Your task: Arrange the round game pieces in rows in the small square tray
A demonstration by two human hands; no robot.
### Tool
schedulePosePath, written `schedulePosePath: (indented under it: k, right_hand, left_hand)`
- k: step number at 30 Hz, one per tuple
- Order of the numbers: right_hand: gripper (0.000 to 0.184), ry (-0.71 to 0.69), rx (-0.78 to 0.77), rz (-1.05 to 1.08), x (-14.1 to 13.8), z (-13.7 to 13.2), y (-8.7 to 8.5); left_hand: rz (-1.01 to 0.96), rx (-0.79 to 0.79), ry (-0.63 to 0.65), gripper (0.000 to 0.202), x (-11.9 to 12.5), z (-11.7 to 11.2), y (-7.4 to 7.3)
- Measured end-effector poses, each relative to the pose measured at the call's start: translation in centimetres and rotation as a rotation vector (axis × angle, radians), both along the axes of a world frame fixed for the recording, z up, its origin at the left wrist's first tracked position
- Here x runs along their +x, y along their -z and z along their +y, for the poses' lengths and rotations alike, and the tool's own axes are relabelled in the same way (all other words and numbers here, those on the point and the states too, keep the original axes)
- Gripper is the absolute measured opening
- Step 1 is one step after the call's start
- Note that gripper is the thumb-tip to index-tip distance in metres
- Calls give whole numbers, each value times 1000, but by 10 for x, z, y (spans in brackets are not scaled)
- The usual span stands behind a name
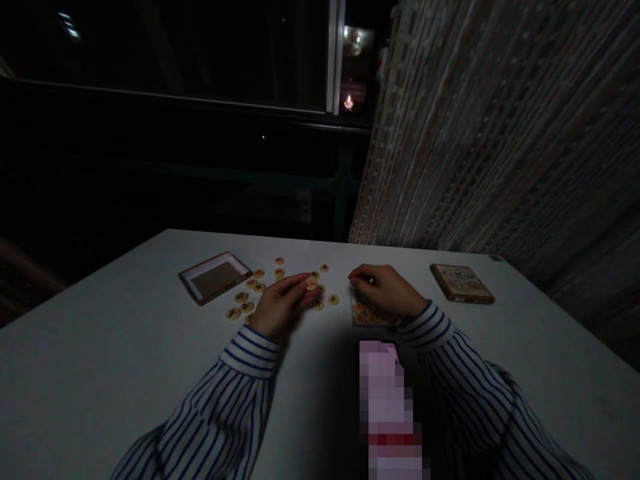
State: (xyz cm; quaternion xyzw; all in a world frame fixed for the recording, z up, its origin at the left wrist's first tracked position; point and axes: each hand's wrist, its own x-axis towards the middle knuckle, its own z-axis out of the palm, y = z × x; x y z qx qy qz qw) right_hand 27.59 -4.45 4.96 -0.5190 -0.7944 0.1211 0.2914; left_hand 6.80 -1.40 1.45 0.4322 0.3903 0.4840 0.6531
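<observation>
My left hand pinches a round Chinese chess piece with a red character between thumb and fingers. Beneath and around that hand, several pale round pieces with dark or red characters lie loose on the white table. My right hand is closed, its fingers curled together above a shallow tray. Inside the tray several red-marked pieces show, and the hand covers the rest. Whatever the right fingertips may hold is hidden.
A shallow open box or lid lies at the left of the table. On the right rests a flat box with a printed top. A pixelated pink object is at the near edge. A string curtain hangs behind.
</observation>
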Motion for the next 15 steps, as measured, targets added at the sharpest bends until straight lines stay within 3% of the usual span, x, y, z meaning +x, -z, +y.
schedulePosePath:
  k: [8, 15]
  right_hand:
    - [22, -3, -14, -57, 9, 0, -5]
    - [22, 9, -2, -59, 18, -3, -11]
  left_hand:
    - [7, -18, 7, 25, 22, -4, -2]
    - [-64, -72, 36, 16, 57, -4, -9]
